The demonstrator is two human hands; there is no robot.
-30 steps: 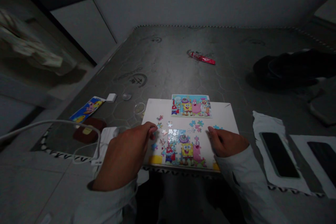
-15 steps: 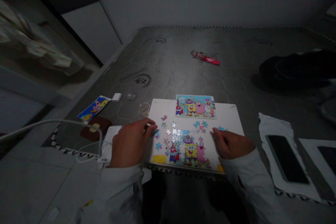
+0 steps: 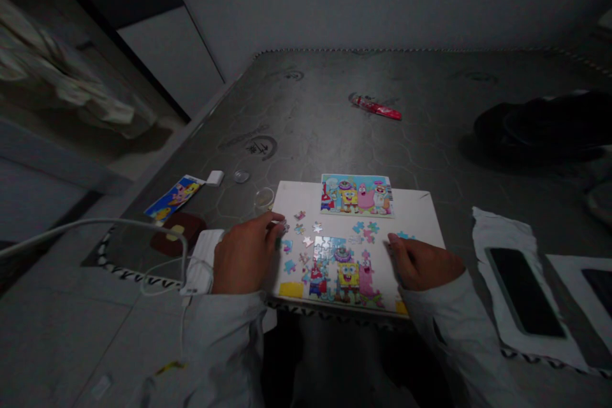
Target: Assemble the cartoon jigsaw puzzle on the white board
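My left hand (image 3: 248,248) is over the left edge of a white board (image 3: 415,204), thumb and forefinger closed on a small puzzle piece (image 3: 285,226) at their tips. Near those fingertips lie several loose jigsaw pieces (image 3: 290,266). A partly joined cartoon puzzle (image 3: 348,274) covers the board's front middle, with a gap at its upper right. Resting at the board's right side, my right hand (image 3: 423,264) has its fingers curled; whatever is inside them, if anything, is hidden. More loose pieces (image 3: 367,229) lie between that hand and the reference picture card (image 3: 356,196).
Left of the board are a clear round lid (image 3: 263,197), a white adapter (image 3: 215,178), a blue cartoon card (image 3: 174,197), a brown case (image 3: 179,234) and a white cable (image 3: 95,224). A phone (image 3: 524,291) lies right. Farther back are a red wrapper (image 3: 376,108) and black bag (image 3: 540,127).
My left hand has shifted slightly to the right and up, its thumb and forefinger closing at the board's left edge around a small piece. My right hand stays where it was.
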